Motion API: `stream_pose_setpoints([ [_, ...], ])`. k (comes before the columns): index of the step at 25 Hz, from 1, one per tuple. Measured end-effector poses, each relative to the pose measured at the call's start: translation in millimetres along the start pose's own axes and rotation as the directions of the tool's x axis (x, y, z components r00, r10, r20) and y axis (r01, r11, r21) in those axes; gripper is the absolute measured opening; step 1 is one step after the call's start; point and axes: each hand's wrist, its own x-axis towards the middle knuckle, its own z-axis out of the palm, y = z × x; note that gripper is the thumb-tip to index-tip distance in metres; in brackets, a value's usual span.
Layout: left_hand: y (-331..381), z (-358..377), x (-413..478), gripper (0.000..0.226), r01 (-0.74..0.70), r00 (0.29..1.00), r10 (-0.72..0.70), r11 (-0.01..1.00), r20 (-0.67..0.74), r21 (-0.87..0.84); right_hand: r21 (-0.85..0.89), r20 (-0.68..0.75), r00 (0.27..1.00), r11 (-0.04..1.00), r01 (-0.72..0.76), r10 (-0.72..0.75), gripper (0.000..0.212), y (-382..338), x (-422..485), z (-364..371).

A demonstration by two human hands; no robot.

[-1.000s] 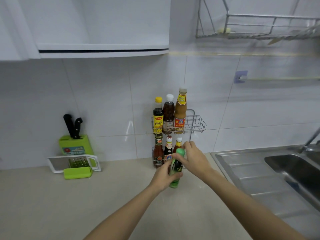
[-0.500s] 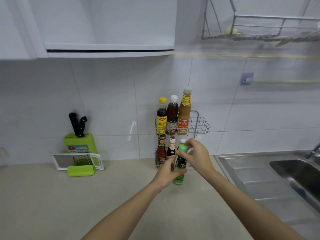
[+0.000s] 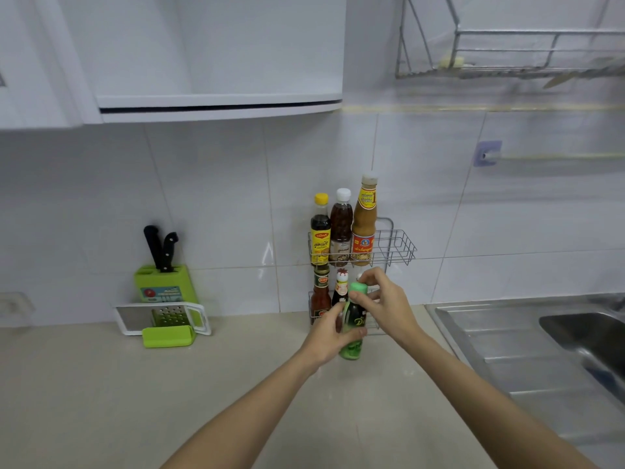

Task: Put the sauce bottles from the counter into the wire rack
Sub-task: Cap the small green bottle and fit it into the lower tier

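Observation:
A green-capped sauce bottle (image 3: 354, 321) is held upright just in front of the wire rack's lower shelf. My left hand (image 3: 329, 336) grips its body from the left. My right hand (image 3: 385, 304) holds it near the green cap. The two-tier wire rack (image 3: 399, 247) hangs on the tiled wall. Its upper shelf holds a yellow-capped dark bottle (image 3: 320, 231), a white-capped brown bottle (image 3: 341, 228) and a tall orange bottle (image 3: 364, 221). On the lower shelf stand a red sauce bottle (image 3: 320, 296) and a small dark bottle (image 3: 341, 289); a third is mostly hidden behind my hands.
A green knife block (image 3: 162, 279) with two black-handled knives and a grater (image 3: 162, 319) sit at the left against the wall. A steel sink (image 3: 541, 340) lies at the right. A wall cabinet (image 3: 203, 62) and a dish rack (image 3: 507, 55) hang overhead.
Both hands have carried the green bottle up off the counter and closer to the rack's lower shelf, turning it more upright. The view has shifted slightly.

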Motion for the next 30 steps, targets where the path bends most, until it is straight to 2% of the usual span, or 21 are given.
stream_pose_setpoints([
  [3,0,1,-1,0.065,-0.003,1.0,0.003,1.0,0.03,0.001,-0.084,-0.047,0.999,0.996,-0.003,-0.001,0.04,1,0,1],
  [6,2,0,-1,0.06,0.006,1.0,-0.006,1.0,0.008,0.014,-0.012,-0.083,0.996,1.0,-0.025,0.024,0.039,4,-4,0],
  [9,4,-2,0,0.061,0.005,1.0,-0.005,1.0,-0.006,0.009,0.109,0.012,0.998,0.993,0.054,-0.056,0.021,8,-9,-3],
  [11,4,-4,1,0.057,-0.005,1.0,0.005,1.0,-0.014,-0.006,0.154,0.07,0.993,0.984,0.086,-0.098,0.028,9,-9,-5],
  [14,5,-3,3,0.059,-0.021,1.0,0.021,0.999,0.009,0.038,0.051,0.04,0.998,0.997,0.055,-0.057,0.027,8,-3,-11],
  [16,7,0,4,0.065,-0.019,1.0,0.019,1.0,0.011,0.025,0.004,-0.01,1.0,1.0,0.026,-0.025,0.038,4,0,-14],
  [19,8,-1,7,0.067,-0.008,1.0,0.008,1.0,0.004,-0.019,0.1,0.019,1.0,0.995,0.0,-0.001,0.052,-4,0,-13],
  [21,8,-3,7,0.066,-0.004,1.0,0.004,0.998,0.001,-0.061,0.153,0.06,0.998,0.988,-0.007,-0.003,0.05,-5,0,-13],
  [25,8,-8,7,0.056,0.007,1.0,-0.006,0.996,0.016,-0.084,0.181,0.046,0.998,0.982,-0.051,0.043,0.041,-5,3,-15],
  [28,11,-9,7,0.062,0.018,0.999,-0.014,0.995,0.032,-0.098,0.126,0.166,0.986,0.991,-0.054,0.033,0.047,-14,12,-15],
  [30,13,-9,8,0.068,0.011,0.999,-0.007,0.996,0.041,-0.09,0.035,0.185,0.982,0.999,-0.033,0.026,0.046,-21,19,-12],
])
